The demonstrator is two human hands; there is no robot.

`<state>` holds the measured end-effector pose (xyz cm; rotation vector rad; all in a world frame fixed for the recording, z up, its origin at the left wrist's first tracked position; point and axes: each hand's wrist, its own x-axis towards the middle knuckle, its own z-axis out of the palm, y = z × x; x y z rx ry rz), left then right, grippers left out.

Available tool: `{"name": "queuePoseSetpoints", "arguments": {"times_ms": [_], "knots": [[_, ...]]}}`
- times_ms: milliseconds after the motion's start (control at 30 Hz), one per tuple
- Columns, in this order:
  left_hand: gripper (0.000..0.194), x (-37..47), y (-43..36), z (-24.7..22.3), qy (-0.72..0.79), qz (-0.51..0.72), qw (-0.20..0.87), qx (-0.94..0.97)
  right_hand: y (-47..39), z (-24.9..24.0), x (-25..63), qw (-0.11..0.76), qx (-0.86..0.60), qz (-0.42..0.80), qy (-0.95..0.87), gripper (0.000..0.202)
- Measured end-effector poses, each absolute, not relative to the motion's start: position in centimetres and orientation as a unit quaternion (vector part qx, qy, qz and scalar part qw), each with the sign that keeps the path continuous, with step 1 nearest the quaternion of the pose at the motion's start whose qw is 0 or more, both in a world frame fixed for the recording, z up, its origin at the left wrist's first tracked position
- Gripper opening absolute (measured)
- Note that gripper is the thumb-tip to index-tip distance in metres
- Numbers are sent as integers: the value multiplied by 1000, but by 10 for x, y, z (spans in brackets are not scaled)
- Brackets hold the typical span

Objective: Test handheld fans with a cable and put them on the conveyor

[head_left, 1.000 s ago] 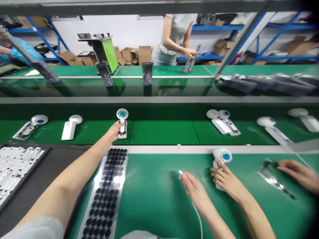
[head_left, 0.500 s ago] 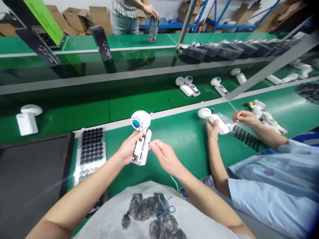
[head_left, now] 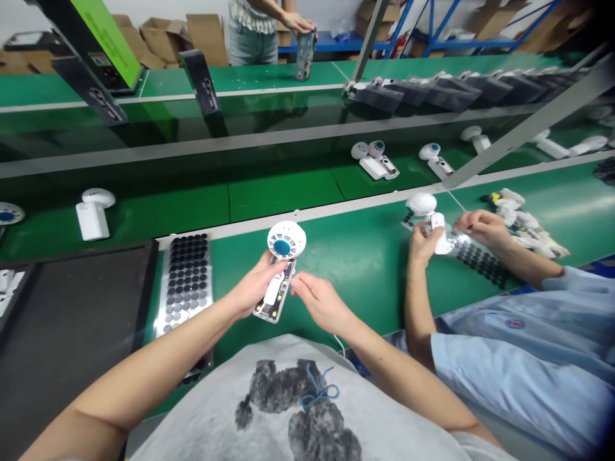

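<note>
Lying at the left edge of the frame, some white parts show next to a black tray; above the tray, on the long green strip, rests a white fan; at the upper left a green and black machine stands on the far side; right of the tray, a sheet of black round stickers lies on the green table.

At the middle of the frame, the left hand is wrapped round the body of a hand fan, thumb across its front; the hand fan is tilted, its white head with a blue hub toward the top of the frame, its body uncovered so that a dark circuit board shows; just right of it, the right hand is pinched narrow at the hand fan's side, on the end of a white cable; the plug is hidden by the fingers.

Right of centre, two fans lie side by side on the strip; nearer, a co-worker's left hand holds another fan; dark boxes lean in a row at the upper right; farther right, the co-worker's right hand has its fingertips drawn together above a second sticker sheet.
</note>
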<state>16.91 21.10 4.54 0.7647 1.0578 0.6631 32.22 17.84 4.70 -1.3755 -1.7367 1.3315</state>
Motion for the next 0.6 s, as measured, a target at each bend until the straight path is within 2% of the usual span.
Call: {"name": "queuePoseSetpoints", "arguments": {"times_ms": [167, 333, 433, 533, 600], "knots": [[46, 168, 209, 40, 484, 294, 740, 363, 181, 40, 325, 250, -521, 497, -648, 28], [33, 160, 244, 19, 568, 361, 648, 356, 179, 28, 356, 209, -600, 442, -633, 34], [23, 173, 261, 13, 563, 354, 656, 357, 174, 18, 370, 232, -630, 404, -621, 39], [22, 195, 274, 15, 549, 341, 670, 366, 181, 1, 367, 300, -600, 348, -655, 38], [25, 201, 287, 16, 551, 374, 648, 369, 200, -10, 355, 330, -570, 272, -701, 42]]}}
